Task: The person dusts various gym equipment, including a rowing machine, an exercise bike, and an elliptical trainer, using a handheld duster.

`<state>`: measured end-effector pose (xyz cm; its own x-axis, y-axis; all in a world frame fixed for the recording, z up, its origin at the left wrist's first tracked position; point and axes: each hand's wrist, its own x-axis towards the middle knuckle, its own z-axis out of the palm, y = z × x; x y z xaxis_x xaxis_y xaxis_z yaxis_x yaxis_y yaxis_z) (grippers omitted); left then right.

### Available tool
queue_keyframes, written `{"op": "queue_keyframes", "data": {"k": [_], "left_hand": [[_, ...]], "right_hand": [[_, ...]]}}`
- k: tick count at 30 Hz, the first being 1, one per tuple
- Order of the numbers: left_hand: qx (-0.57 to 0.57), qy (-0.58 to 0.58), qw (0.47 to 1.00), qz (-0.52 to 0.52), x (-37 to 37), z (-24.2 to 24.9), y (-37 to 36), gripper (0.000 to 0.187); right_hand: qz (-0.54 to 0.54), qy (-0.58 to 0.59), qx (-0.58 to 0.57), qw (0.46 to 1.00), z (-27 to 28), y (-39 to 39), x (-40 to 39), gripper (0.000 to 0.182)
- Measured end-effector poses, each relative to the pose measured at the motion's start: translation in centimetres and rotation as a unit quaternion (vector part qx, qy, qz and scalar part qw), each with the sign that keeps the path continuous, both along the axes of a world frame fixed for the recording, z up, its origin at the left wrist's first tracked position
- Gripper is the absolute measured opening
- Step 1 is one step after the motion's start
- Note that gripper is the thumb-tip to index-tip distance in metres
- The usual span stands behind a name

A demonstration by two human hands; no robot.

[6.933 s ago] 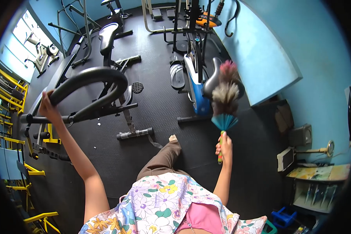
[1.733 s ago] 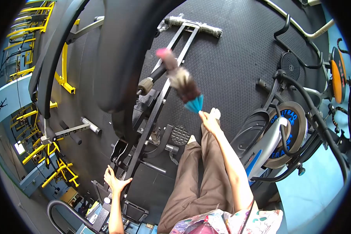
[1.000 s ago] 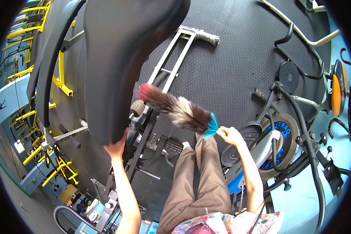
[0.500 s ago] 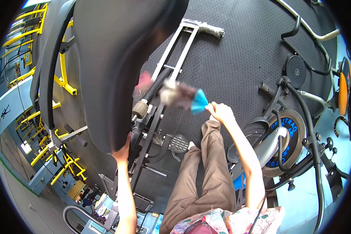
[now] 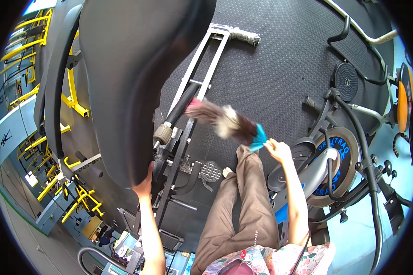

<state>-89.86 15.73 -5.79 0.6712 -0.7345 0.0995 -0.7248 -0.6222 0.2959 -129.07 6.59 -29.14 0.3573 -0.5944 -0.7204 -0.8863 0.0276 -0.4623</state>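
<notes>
Right hand (image 5: 278, 149): clenched around the duster's handle.
Duster (image 5: 225, 123): feathers angled up-left, tip beside the bike frame (image 5: 195, 87).
Left hand (image 5: 144, 181): pressed against the seat's (image 5: 133, 68) lower edge; grip unclear.

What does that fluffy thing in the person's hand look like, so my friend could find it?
Start at the big dark bike seat filling the upper left, then look just right of it, above the black rubber floor. The feather duster sticks out from the right hand toward the bike's metal frame. Nothing else nearby is fluffy: pink tip, brown and white middle, bright blue base.
</notes>
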Motion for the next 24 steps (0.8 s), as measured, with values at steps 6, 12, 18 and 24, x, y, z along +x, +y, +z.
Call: {"op": "queue_keyframes", "data": {"k": [6,12,18,24], "left_hand": [[0.039,-0.053,0.997,-0.035,0.9,-0.6,1.3,0.059],[0.063,-0.074,0.995,0.009,2.1,-1.4,3.5,0.065],[0.115,-0.013,0.987,0.11,1.7,-0.9,4.5,0.077],[0.112,-0.018,0.988,0.102,2.8,-0.6,5.7,0.081]], "right_hand": [[-0.175,-0.049,-0.092,0.979,-4.2,-4.4,1.6,0.033],[0.125,-0.07,-0.092,0.985,-8.0,-14.9,10.8,0.046],[-0.095,0.054,-0.099,0.989,-17.3,-19.2,15.2,0.047],[-0.13,-0.109,-0.111,0.979,-17.6,-17.8,21.9,0.04]]}}
